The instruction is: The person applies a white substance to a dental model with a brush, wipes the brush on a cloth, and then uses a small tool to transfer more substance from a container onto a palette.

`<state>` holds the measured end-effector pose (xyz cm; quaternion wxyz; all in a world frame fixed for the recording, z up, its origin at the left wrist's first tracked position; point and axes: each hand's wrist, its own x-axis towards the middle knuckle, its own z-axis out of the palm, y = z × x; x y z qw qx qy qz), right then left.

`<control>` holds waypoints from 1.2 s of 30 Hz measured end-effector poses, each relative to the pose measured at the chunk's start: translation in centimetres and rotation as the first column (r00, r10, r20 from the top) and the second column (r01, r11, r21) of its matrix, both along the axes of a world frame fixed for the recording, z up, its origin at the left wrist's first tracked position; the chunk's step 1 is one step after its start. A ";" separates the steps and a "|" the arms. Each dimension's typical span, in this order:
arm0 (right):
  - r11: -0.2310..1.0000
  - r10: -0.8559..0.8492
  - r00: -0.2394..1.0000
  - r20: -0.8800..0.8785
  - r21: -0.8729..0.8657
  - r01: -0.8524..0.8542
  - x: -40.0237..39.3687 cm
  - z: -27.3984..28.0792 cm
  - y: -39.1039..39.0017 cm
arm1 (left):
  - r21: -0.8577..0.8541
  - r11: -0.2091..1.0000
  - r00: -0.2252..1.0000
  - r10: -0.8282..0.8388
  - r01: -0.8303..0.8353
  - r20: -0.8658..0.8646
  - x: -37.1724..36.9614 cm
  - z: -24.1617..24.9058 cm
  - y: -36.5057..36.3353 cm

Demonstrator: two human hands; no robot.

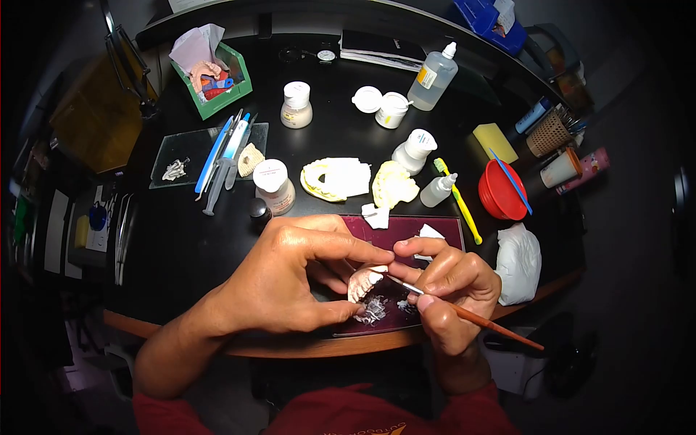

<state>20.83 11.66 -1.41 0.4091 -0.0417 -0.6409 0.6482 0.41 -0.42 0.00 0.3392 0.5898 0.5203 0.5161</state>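
My left hand (290, 268) is closed around a pale dental cast (360, 284) with a row of teeth, gripping it between thumb and fingers. In my right hand (457, 286) is a thin brush (493, 327) with a reddish-brown wooden handle, held like a pen. Its tip reaches the teeth at the right end of the cast; whether it touches cannot be made out. Below the hands lies a dark red glass plate (448, 230) with whitish shavings (373, 310) on it. White crumpled paper (375, 216) lies at the plate's far edge.
Behind my hands stand several jars, including one white-capped jar (275, 190), plus yellowish casts (335, 179) and a clear bottle (435, 78). To the right are a red rubber bowl (500, 190) and a yellow toothbrush (464, 206). A green bin (217, 101) sits at the back left.
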 end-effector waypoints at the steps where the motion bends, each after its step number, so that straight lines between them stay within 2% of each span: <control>1: 0.999 -0.007 1.000 0.011 0.048 0.006 0.0 -0.2 0.1 | 0.002 1.000 1.000 0.000 0.000 -0.004 0.0 0.0 0.0; 5: 0.984 -0.056 0.998 0.003 0.167 0.055 -0.2 -0.9 0.2 | 0.010 1.000 1.000 -0.003 0.003 -0.016 -0.1 -0.2 0.0; 14: 0.980 -0.070 0.997 0.015 0.189 0.066 -0.1 -0.9 0.2 | 0.030 1.000 1.000 0.000 0.000 -0.023 -0.1 -0.2 0.1; 17: 0.968 -0.055 0.998 0.018 0.245 0.049 0.0 -0.9 0.5 | 0.032 0.999 1.000 0.000 0.001 -0.025 -0.1 -0.2 0.1; 20: 0.980 -0.086 0.996 -0.002 0.179 0.085 -0.2 -0.9 0.1 | 0.027 1.000 0.999 0.000 0.001 -0.036 -0.1 -0.2 0.1; 36: 0.978 -0.073 0.997 0.022 0.200 0.067 -0.2 -1.0 0.3 | 0.020 1.000 0.998 -0.008 0.010 -0.061 -0.2 -0.1 0.0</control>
